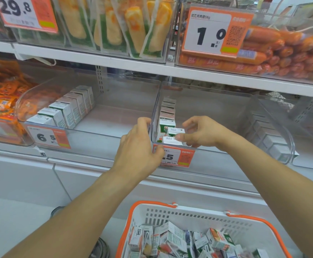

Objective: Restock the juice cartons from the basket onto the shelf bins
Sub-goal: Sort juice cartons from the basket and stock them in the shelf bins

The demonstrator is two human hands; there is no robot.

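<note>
Head view: I see the shelf (114, 60) carrying clear bins, largest first. Left bin (88, 135) holds one row of juice cartons (66, 108) along its left wall. Middle bin (217, 116) holds a row against its left wall. Below, the white basket (198, 216) with orange rim holds jumbled cartons (172, 241). My left hand (138, 146) grips the front corner where both bins meet, fingers curled over the rim, thumb on the price tag (179, 157). My right hand (202, 133) pinches the front carton (171, 140) in the middle bin.
</note>
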